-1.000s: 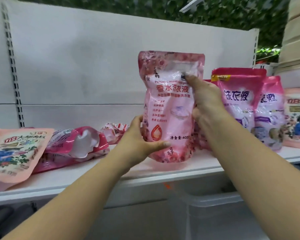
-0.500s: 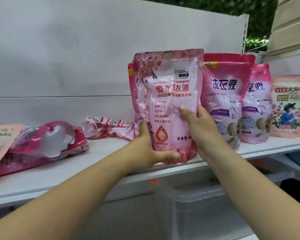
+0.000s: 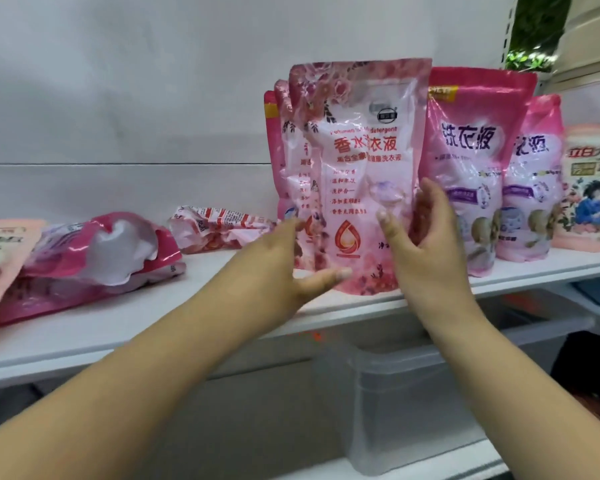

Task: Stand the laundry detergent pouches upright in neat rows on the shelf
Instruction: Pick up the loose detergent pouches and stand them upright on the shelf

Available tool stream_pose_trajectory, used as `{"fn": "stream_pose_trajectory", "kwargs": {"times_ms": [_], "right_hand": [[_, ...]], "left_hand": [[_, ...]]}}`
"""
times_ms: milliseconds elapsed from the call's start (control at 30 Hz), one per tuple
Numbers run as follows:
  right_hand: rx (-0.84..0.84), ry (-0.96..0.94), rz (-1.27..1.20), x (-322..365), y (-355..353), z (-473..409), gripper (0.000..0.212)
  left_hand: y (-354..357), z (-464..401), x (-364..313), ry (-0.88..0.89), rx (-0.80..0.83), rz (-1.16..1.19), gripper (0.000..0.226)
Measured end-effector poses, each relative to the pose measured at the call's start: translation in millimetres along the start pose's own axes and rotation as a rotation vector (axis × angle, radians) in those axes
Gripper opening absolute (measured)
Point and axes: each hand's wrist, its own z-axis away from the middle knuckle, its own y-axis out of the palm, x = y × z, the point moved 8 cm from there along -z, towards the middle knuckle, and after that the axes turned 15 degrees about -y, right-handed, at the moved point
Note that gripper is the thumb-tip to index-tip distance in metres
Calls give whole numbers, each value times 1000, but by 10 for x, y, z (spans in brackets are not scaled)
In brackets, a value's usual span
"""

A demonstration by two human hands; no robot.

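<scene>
Pouch of rose-print perfumed laundry detergent [image 3: 361,174] stands upright near the front edge of the white shelf [image 3: 118,320], just in front of two matching pouches. I have my left hand [image 3: 278,271] at its lower left, fingers straight and relaxed, thumb tip touching the bottom corner. My right hand [image 3: 426,244] is at its lower right edge, fingers loosely spread, thumb resting on the front; neither hand grips. Right of it, two magenta pouches [image 3: 471,161] stand upright. At left, a pink pouch [image 3: 94,261] and a crumpled one [image 3: 222,228] lie flat
</scene>
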Motion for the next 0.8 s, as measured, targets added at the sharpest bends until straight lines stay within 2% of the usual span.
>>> {"fn": "stream_pose_trajectory", "kwargs": {"times_ms": [133,200,267,367,433,567,633,800], "right_hand": [[-43,-172,147,548,69,255,52],[16,-220,84,845,300,312,45],[80,-253,-22,1134,570,285,34],[143,-259,-128,1487,860,-6,24],[291,-217,14,1529,1099,-234,28],[656,-74,441,1050,1604,-450,45],[832,-16,569,687,1876,-421,53],[929,52,602,172,2270,-439,52]], "left_hand": [[-730,166,319,20,-223,-152,59],[-1046,203,500,8,-320,-193,55],[-1249,265,694,-28,-344,-251,59],[-1383,392,849,-9,-314,-354,64],[-1452,376,939,-36,-265,-419,62],[-1426,155,1145,-72,-80,-638,58],[-1388,43,1239,-90,6,-698,58],[-1368,-299,1314,-153,186,-653,75]]}}
